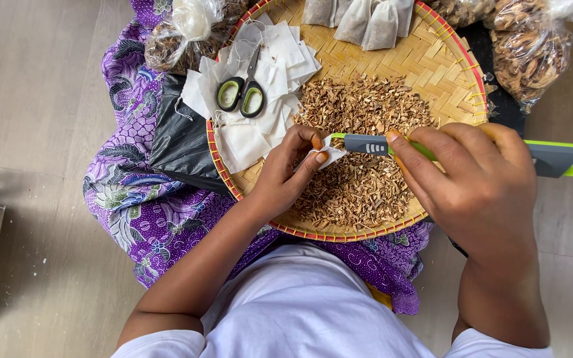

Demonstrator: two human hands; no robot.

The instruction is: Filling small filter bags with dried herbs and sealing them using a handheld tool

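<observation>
Clear plastic bags of brown dried bits: top left [184, 33], top right [528, 56]; white sachets [366, 20] on tray's far edge

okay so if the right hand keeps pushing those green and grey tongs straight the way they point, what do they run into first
The right hand aims the tongs leftward at the small white bag pinched in the left hand. The tips look already at the bag's mouth, so it comes first, then the left fingers, though depth is unclear.
</observation>
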